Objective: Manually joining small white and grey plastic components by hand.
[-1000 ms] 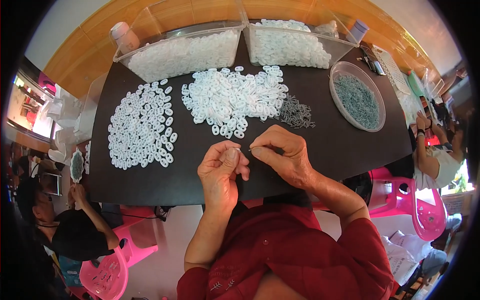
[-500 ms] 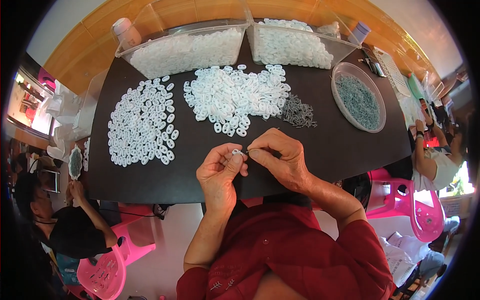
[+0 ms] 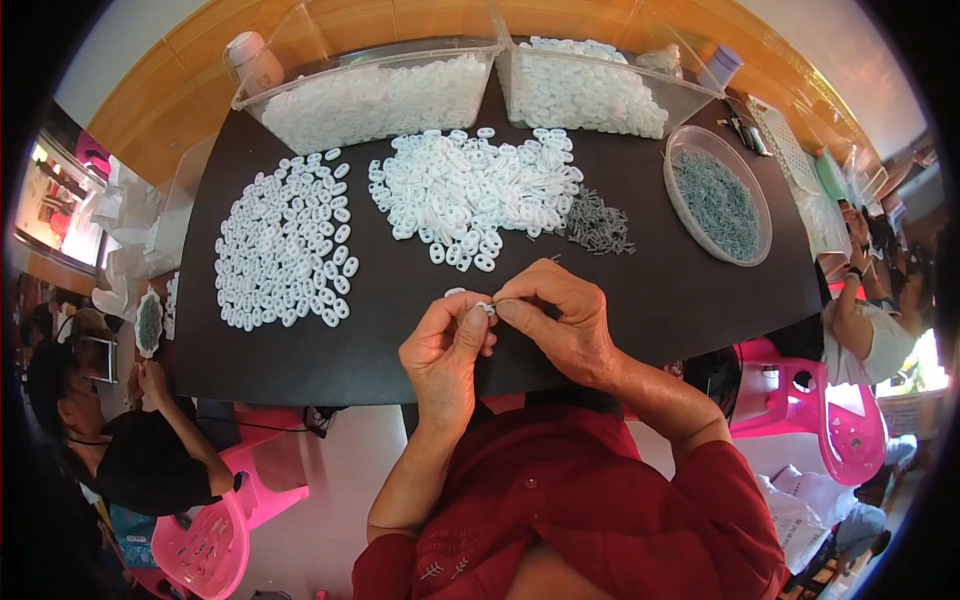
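Hands point(image 3: 443, 348) with small white piece point(image 3: 486, 309)

Behind the table I see orange-brown wood panelling point(image 3: 190, 95), with a pale wall point(image 3: 140, 50) above it. The dark, smooth table point(image 3: 690, 300) stands on a pale, shiny floor point(image 3: 350, 490). I have one pink plastic stool point(image 3: 210, 545) at lower left and another pink stool point(image 3: 855, 440) at right. Daylight glares through a bright opening point(image 3: 60, 215) at far left and a second opening point(image 3: 930, 365) at far right; I can't tell window from door.

The table point(image 3: 690, 310) bears white pieces point(image 3: 283, 245), grey pins point(image 3: 597, 222), tubs point(image 3: 688, 108) and a dish point(image 3: 692, 228).
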{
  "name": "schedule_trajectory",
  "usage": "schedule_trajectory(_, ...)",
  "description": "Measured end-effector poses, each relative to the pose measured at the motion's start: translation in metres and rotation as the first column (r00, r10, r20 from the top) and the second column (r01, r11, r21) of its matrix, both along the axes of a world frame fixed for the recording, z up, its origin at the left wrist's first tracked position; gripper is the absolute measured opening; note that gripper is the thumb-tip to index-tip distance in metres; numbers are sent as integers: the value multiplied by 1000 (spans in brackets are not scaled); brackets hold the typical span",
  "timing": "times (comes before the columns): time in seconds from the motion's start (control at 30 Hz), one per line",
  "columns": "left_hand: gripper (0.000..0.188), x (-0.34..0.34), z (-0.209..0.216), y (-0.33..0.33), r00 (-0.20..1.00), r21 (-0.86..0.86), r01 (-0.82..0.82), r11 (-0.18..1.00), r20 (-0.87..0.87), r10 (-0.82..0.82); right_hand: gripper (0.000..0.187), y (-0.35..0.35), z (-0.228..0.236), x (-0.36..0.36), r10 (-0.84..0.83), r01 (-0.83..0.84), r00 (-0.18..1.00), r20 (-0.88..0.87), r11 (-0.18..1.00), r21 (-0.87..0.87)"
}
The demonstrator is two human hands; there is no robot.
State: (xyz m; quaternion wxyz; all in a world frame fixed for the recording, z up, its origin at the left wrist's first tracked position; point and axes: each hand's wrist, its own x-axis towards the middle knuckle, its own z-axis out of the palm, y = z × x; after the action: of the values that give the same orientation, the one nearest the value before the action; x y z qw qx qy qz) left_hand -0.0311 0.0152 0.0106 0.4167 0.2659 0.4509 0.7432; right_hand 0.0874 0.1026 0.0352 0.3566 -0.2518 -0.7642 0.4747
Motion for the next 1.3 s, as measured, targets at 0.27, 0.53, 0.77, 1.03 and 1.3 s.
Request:
schedule_trajectory(0.27,11,2,-1,-1,988,-30,-58,998,-142,54,6,0,-3,-1,3,-3,1000,-9,1000,20)
schedule_trajectory(0.53,6,1,-3,-1,857,7,-174,985,-492,155,5,0,-6,-3,9,-8,1000,-15,999,49)
schedule_trajectory(0.77,4,3,-11,1,697,94,-237,967,-677,237,3,-2,-11,-2,30,-30,999,34,1000,-8)
schedule_trajectory(1.03,9,-3,-4,-4,928,-81,-137,987,-358,100,7,4,-9,-4,94,-94,994,58,996,-14)
schedule_trajectory(1.3,9,-4,-8,-4,907,-48,-159,986,-400,127,4,-1,-5,-7,71,-60,993,93,992,-111)
